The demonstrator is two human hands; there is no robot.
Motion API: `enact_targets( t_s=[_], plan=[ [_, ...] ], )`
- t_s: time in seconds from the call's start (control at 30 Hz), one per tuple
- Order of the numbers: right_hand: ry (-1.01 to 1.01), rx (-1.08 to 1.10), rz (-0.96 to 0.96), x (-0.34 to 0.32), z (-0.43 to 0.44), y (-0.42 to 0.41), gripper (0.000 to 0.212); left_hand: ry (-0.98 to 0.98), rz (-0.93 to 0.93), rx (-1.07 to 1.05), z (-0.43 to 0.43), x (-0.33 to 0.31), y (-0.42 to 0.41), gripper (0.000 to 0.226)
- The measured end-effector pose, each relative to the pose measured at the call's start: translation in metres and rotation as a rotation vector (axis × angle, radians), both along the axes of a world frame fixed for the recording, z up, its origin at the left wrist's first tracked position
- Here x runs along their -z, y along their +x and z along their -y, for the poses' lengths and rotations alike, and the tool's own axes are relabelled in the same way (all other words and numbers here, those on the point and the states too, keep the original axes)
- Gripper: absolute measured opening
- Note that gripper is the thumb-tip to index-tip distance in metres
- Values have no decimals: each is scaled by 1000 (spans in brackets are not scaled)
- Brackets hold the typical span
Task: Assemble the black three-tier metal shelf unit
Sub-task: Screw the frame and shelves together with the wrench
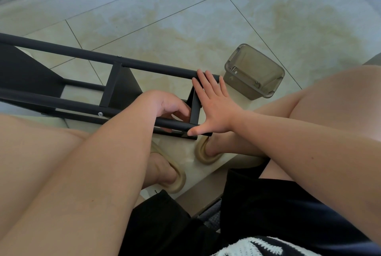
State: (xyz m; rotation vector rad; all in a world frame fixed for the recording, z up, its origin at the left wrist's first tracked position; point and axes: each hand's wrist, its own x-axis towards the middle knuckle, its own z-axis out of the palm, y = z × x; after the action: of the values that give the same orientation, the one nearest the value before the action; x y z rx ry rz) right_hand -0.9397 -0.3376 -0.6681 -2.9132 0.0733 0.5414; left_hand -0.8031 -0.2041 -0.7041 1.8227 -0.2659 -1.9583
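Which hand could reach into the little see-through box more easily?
Probably the right hand: it lies open on the end of the shelf frame, beside the box. The left hand is curled inside the frame, farther away.

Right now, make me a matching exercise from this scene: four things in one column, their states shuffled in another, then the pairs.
1 right hand
2 left hand
3 plastic box
4 slippers

A beige, worn on the feet
B fingers straight, flat against the end of the shelf unit
C translucent, on the floor tiles
D fingers curled, between the shelf unit's tubes

Pairs: 1-B, 2-D, 3-C, 4-A
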Motion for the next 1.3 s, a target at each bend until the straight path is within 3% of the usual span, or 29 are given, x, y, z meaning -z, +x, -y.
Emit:
enact_targets(
  t_s=[0.37,0.83,1.1,1.3],
  plan=[
    [1,2,-7,0,0,0,148,-32,65,90,2,2,-3,36],
    [2,0,-6,-1,0,0,149,-23,165,103,3,2,-4,23],
    [3,1,-7,-1,0,0,148,-37,54,52,1,-3,-3,22],
    [11,1,-3,0,0,0,148,47,96,65,3,-5,-3,28]
  ],
)
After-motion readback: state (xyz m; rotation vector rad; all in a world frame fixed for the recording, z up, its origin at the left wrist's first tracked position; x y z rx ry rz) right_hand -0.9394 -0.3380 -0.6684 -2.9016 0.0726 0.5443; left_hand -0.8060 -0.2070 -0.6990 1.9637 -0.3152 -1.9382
